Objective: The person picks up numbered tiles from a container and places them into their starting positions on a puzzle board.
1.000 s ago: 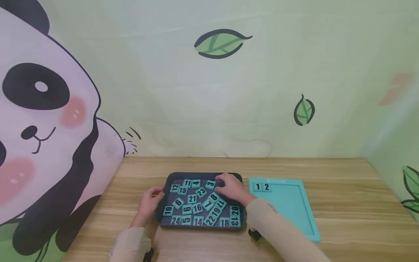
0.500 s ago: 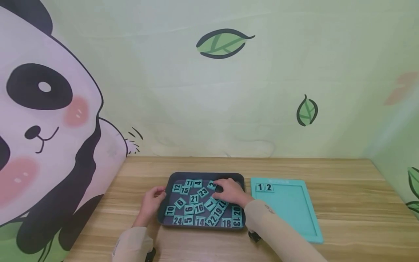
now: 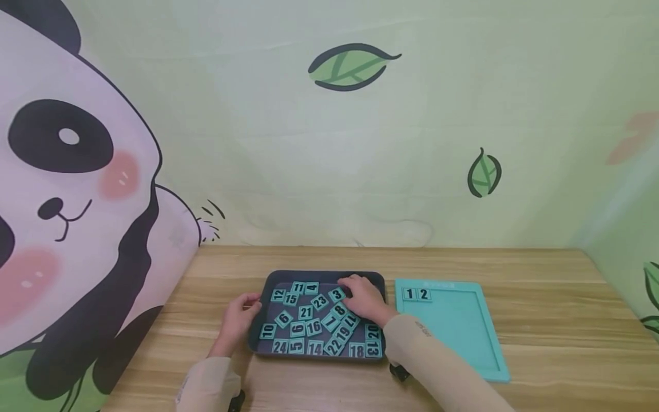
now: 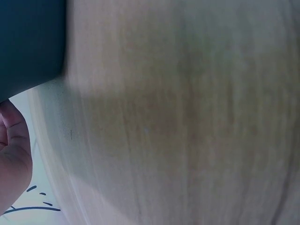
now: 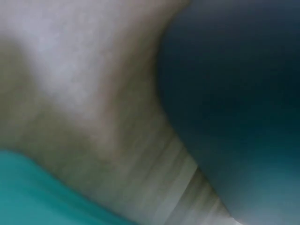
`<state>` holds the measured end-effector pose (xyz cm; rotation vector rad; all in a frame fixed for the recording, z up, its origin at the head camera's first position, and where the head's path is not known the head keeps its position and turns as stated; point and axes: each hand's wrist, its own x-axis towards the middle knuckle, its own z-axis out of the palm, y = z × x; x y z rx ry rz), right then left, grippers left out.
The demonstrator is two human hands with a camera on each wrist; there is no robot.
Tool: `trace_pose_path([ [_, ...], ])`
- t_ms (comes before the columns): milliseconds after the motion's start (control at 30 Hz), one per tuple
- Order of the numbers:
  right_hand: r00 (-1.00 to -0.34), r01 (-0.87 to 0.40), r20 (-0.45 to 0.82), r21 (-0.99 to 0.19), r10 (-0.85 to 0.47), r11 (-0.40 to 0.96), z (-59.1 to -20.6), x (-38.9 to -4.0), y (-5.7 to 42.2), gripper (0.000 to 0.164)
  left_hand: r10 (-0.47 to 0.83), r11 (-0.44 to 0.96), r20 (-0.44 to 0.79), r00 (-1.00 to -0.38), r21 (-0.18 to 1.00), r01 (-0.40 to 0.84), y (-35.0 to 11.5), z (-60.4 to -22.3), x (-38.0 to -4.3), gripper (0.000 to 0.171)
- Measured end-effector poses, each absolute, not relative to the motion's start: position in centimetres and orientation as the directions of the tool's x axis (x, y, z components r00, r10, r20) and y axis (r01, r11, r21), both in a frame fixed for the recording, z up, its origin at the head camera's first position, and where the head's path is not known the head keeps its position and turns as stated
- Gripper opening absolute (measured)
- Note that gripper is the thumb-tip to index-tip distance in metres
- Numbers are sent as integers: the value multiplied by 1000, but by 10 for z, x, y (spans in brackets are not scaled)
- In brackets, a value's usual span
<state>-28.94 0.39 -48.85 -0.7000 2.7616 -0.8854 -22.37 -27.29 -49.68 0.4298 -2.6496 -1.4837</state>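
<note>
A dark rectangular tray (image 3: 319,276) holds several loose teal number tiles, lying at various angles. My left hand (image 3: 234,317) holds the tray's left edge between thumb and fingers; the left wrist view has its curled fingers (image 4: 18,131) right at the tray wall (image 4: 30,42). Over the tray's back right part is my right hand (image 3: 364,297), its fingertips and thumb spread beside the tile marked 3 (image 3: 337,294). The tile 8 (image 3: 339,310) lies just below the thumb. The right wrist view catches only the tray's blurred outer wall (image 5: 234,93), no fingers.
Right of the tray, a teal framed board (image 3: 458,326) lies on the wooden table (image 3: 556,320). Tiles 1 (image 3: 409,294) and 2 (image 3: 424,294) sit side by side in its top left corner. A printed wall cloth (image 3: 288,171) stands behind the table.
The right hand dipped over tile 8, then drew back up and right, uncovering it. Tile 3 has turned from sideways to nearly upright and shifted slightly. The left hand stays at the tray's edge.
</note>
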Motion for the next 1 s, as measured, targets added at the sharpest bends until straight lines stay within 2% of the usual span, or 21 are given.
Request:
trace_pose_path([
  [333, -847, -443, -7, -544, -532, 712, -494, -292, 3, 37, -283, 479, -126, -951, 840, -254, -274, -497, -224, 28],
  [800, -869, -423, -9, -503, -494, 754, -497, -292, 1, 31, -279, 480, -116, -953, 843, -243, -275, -497, -224, 28],
  [1000, -871, -418, 3, -527, -491, 740, -498, -290, 0, 33, -280, 476, -125, -952, 843, -251, -273, -496, -224, 29],
])
